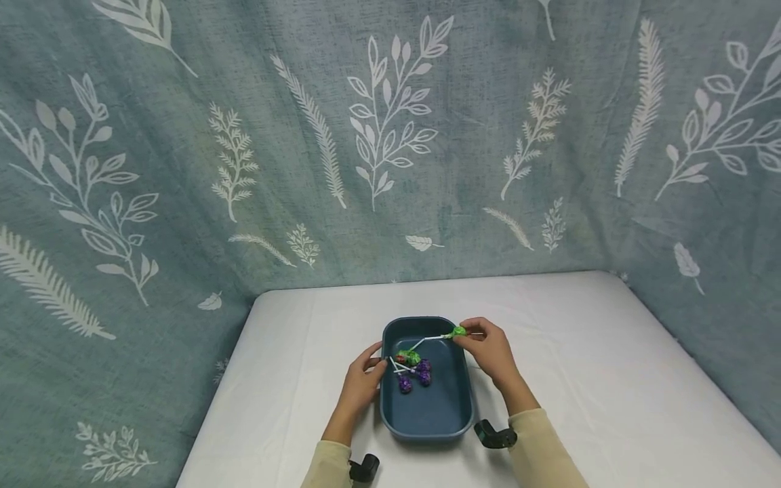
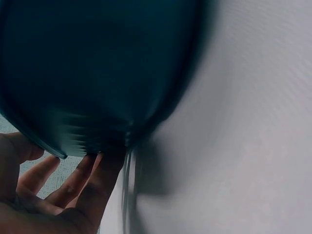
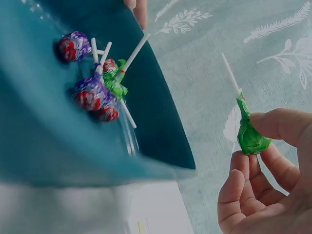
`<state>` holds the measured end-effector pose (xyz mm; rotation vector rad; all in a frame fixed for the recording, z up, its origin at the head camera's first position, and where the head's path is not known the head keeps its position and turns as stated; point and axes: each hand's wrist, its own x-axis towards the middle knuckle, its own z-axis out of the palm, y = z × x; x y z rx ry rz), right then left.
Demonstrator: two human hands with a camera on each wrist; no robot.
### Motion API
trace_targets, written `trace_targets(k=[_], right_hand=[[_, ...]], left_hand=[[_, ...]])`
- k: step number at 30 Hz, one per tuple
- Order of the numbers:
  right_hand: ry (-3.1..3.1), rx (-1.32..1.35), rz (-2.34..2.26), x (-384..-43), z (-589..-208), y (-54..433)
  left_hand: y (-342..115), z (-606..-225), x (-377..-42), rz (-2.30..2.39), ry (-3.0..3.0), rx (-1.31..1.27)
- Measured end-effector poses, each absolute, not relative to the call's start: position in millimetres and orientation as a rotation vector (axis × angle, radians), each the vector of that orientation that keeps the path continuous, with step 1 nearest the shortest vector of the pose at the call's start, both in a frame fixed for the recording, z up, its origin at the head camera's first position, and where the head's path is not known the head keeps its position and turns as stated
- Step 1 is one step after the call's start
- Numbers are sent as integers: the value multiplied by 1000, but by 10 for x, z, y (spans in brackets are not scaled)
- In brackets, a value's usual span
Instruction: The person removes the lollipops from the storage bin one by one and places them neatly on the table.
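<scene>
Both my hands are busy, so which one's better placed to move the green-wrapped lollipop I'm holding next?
Right, most likely: the right hand pinches the green-wrapped lollipop near the right rim of the blue tray. The left hand touches the opposite rim, so it seems better placed to steady the tray.

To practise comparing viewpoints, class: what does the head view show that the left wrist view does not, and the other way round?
Only the head view shows the right hand pinching a green lollipop, the purple lollipops lying in the tray, and the pale sleeves.

Only the left wrist view shows, close up, the tray's outer wall on the side by the left hand.

Both show the left hand touching the tray, the white tabletop and some blue-green cloth, though the wrist view catches only a little cloth near the fingers.
</scene>
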<state>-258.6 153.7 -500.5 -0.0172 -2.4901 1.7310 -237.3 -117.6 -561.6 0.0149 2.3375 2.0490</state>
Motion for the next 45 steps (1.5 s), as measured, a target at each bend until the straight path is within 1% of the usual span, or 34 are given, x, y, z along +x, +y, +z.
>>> trace_targets(k=[26,41,45], right_hand=[[-2531,-307,1440,-2171,-5274,2076],[-2653,-347,1339,-2114,-5555,2256],[-2691,-349,1327,-2110,-5600,2252]], left_hand=[[-1170,-5608,-2349,2070,2301,14],[-1167,-5620,-2370,2067,2297,23],[-1158,-5529,-2332,2079,2276,22]])
